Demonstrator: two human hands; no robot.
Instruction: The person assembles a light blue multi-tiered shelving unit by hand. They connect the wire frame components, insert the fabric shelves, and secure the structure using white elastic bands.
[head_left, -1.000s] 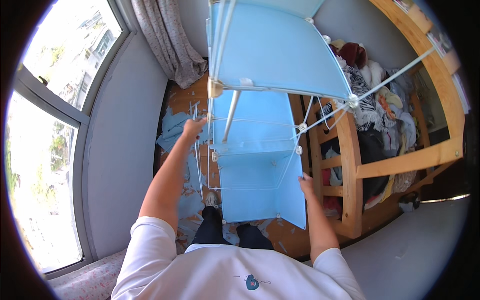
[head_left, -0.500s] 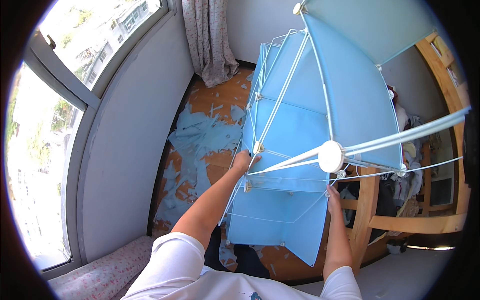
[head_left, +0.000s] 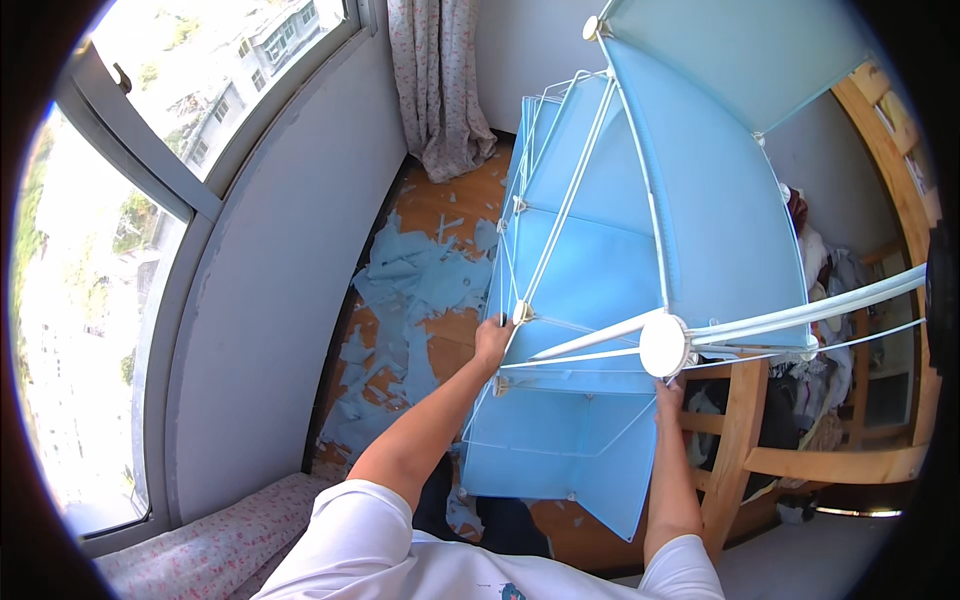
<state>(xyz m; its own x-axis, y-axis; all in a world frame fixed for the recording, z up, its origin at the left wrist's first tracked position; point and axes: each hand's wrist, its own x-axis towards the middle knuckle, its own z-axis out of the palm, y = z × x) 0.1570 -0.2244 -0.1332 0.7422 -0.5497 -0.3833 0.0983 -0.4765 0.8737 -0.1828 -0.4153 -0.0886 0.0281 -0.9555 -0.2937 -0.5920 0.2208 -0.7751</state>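
- Your left hand (head_left: pixel 492 338) is clamped on the tilted pale-blue panelled, white wire-framed cube shelf (head_left: pixel 600 300).
- Your right hand (head_left: pixel 668 392) is closed on its round white connector (head_left: pixel 664 345).

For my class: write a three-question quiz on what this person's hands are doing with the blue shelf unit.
1. True or false: the left hand grips the blue shelf unit at its frame.
2. What lies scattered on the wooden floor? A) blue scraps B) coins C) leaves
3. Which hand is just below the white round connector?

Key: 1 true; 2 A; 3 the right hand.
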